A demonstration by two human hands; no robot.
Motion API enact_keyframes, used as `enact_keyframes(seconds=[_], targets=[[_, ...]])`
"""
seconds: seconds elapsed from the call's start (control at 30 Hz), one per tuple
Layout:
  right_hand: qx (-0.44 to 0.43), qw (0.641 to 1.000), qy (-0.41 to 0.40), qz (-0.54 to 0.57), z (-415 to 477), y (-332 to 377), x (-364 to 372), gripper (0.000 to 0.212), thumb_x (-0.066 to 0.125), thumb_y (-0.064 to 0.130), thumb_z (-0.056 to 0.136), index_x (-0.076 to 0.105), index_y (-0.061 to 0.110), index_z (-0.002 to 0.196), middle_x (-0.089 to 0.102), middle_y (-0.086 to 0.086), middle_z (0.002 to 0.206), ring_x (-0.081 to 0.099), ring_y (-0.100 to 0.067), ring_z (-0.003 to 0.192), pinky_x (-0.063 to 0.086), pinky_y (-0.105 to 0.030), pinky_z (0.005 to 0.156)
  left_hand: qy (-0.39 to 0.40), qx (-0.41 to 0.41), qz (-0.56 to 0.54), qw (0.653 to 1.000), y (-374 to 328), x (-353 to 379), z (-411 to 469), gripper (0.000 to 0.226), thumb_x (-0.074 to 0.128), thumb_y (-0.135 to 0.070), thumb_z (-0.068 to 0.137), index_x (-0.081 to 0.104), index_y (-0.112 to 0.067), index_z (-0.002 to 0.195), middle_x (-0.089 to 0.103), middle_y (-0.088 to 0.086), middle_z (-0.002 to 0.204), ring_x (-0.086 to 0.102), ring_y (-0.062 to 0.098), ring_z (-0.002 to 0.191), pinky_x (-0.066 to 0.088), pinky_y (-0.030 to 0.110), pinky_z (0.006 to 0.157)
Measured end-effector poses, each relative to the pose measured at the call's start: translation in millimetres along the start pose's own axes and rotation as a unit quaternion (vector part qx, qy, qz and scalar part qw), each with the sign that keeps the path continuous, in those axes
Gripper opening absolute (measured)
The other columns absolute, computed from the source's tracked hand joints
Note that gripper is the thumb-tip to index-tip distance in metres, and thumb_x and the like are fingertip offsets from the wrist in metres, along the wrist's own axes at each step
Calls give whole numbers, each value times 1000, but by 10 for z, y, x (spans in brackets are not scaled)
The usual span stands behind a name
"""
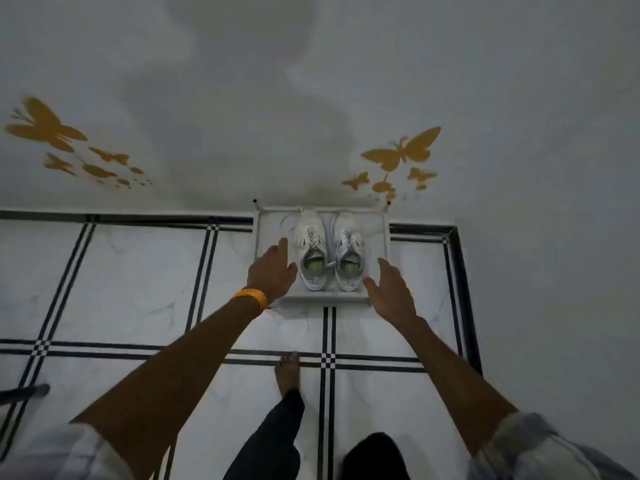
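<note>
A pair of white sneakers stands side by side on the top shelf of a small white rack (377, 233) against the wall, toes toward the wall. The left sneaker (310, 252) and the right sneaker (348, 258) have greenish insoles. My left hand (272, 270), with a yellow band on the wrist, is stretched out flat just left of the left sneaker, fingers straight. My right hand (389, 289) is spread out flat just right of the right sneaker. Neither hand holds anything.
The white wall (311, 98) behind the rack carries yellow butterfly decals (403, 152). The floor (138, 271) is white marble tile with black line borders. My bare foot (287, 374) and dark trouser legs are below the rack. A dark object (24, 393) pokes in at the left edge.
</note>
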State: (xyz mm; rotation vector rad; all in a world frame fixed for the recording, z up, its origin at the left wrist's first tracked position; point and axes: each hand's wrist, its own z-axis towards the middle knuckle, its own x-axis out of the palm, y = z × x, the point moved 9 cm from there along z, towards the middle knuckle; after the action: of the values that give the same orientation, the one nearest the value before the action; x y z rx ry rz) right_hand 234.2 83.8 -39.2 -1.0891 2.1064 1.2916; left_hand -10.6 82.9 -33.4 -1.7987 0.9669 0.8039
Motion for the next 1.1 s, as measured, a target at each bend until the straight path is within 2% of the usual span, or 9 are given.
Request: enact_keyframes(seconds=[0.13,0.23,0.4,0.57,0.67,0.83,0.9,1.0,1.1], targets=[[64,997,21,38,796,-337,513,53,50,27,97,34,7,143,45,-21,141,46,-35,128,39,-40,100,54,-53,-22,997,381,700,713,60,51,-33,96,30,-8,147,57,20,131,58,38,116,48,45,94],[84,996,20,23,1515,-676,950,52,52,24,94,36,8,141,48,-23,134,51,-38,120,44,-42,95,82,-90,-54,991,634,1379,1276,57,53,-34,95,34,-6,141,62,20,122,59,41,112,48,44,89],[36,995,1,-90,2420,-1128,1442,53,49,20,95,31,10,144,50,-23,127,57,-41,110,49,-46,87,82,-144,-90,982,1008,2262,1944,47,52,-43,89,44,-10,122,68,19,106,67,42,87,58,48,79],[-31,990,-26,-136,2800,-1412,1637,33,45,7,92,46,1,125,60,-22,110,60,-40,99,46,-41,79,2,-133,-61,989,1133,2573,2177,30,51,-25,94,54,0,111,67,24,105,63,44,95,54,48,85],[-85,990,-36,-110,2736,-1341,1616,27,44,3,91,52,-2,116,62,-23,106,60,-40,97,46,-41,78,-32,-99,-68,992,1077,2526,2128,29,48,-24,95,56,2,107,68,24,102,63,45,95,52,48,84],[-107,990,-60,-74,2155,-1196,1511,28,44,5,96,53,1,123,61,-19,108,60,-32,99,43,-33,78,-52,-72,-77,993,921,2344,1640,23,48,-17,96,57,3,99,68,25,94,64,43,86,54,47,76],[-113,990,-70,-52,1811,-1213,1479,30,43,3,95,52,1,124,60,-19,106,59,-33,98,44,-35,79,-49,-63,-87,993,909,2322,1341,18,47,-16,95,55,0,94,68,23,87,64,42,79,55,47,71],[-111,990,-84,-13,1205,-1333,1561,33,44,3,93,52,4,125,57,-14,102,56,-26,91,44,-34,78,-59,-50,-93,993,968,2367,842,13,49,-14,96,54,-3,94,66,16,85,59,31,73,46,35,66],[-117,988,-99,13,622,-1519,1741,34,42,7,89,54,4,120,55,-9,94,52,-20,82,46,-32,71,-54,-33,-113,992,1076,2558,311,11,50,-15,97,56,-6,98,58,3,83,51,19,71,40,29,67]])
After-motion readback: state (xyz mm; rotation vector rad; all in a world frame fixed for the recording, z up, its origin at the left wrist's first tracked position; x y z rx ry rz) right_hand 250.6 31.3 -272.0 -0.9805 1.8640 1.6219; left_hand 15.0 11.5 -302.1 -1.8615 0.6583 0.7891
